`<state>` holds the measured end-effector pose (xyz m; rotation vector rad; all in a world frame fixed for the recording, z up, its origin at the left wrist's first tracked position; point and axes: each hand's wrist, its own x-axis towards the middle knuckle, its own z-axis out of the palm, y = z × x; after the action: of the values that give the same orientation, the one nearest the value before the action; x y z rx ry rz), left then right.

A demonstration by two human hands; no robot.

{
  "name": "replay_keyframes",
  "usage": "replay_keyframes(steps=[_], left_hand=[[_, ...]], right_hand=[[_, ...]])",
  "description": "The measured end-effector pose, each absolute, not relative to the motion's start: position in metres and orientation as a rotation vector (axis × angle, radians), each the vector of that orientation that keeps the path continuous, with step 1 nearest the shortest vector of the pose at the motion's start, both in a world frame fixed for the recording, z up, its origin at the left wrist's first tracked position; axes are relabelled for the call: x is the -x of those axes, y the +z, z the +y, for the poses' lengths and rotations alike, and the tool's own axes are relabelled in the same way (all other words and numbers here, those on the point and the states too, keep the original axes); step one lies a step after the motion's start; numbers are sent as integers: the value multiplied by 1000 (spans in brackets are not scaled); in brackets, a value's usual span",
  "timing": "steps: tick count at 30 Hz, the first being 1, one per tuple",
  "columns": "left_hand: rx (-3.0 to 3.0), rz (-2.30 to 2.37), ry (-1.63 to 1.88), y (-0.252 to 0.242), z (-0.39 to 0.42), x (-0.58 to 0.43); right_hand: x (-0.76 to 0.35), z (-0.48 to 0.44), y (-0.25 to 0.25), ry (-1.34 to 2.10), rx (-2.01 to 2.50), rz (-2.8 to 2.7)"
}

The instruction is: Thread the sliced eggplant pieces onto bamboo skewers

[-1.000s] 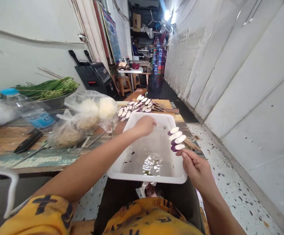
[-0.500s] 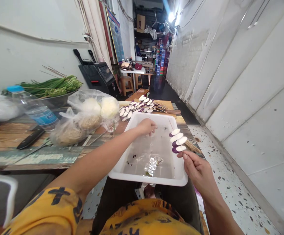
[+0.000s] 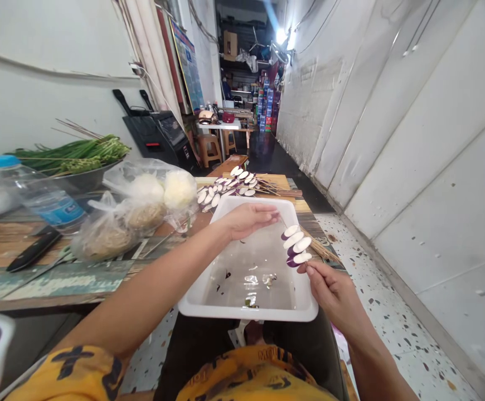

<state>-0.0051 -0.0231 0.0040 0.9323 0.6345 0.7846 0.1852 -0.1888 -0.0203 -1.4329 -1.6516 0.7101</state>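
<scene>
My right hand [image 3: 328, 284] pinches the lower end of a skewer of eggplant slices [image 3: 296, 245], white ovals with purple skin. It holds the skewer up over the right side of a white plastic tub [image 3: 248, 313]. Stretched across the tub's far part, my left hand [image 3: 253, 219] has its fingers extended close to the skewer's pointed tip. Whether they touch it I cannot tell. Shallow water with dark scraps lies in the tub. Beyond its far rim, a pile of finished eggplant skewers [image 3: 229, 186] rests on the table.
Bare bamboo sticks [image 3: 321, 248] lie right of the tub. On the left are plastic bags of food [image 3: 108, 234], a black-handled knife [image 3: 33, 250], a water bottle [image 3: 54, 206] and a bowl of green vegetables [image 3: 79, 175]. A white wall [image 3: 413, 167] runs along the right.
My left hand has moved right toward the skewer tip, and its fingers have straightened. My right hand still holds the skewer, now slightly lower and further left. The view has shifted a little.
</scene>
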Motion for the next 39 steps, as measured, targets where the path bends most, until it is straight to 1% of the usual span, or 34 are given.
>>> replay_keyframes(steps=[6, 13, 16, 21, 26, 39], left_hand=[[-1033, 644, 786, 7, -30, 3], [-1277, 971, 884, -2, -23, 5], [-1173, 996, 911, 1, -25, 3], [-855, 840, 945, 7, -28, 1], [-844, 787, 958, 9, -30, 0], [-849, 899, 944, 7, -31, -2]], right_hand=[[-186, -190, -19, 693, 1434, -1666], [-186, -191, -20, 693, 1424, -1642], [-185, -192, -18, 686, 1446, -1659], [-186, -193, -16, 672, 1456, -1679], [-186, -192, -15, 648, 1455, -1729], [-189, -191, -13, 627, 1448, -1768]])
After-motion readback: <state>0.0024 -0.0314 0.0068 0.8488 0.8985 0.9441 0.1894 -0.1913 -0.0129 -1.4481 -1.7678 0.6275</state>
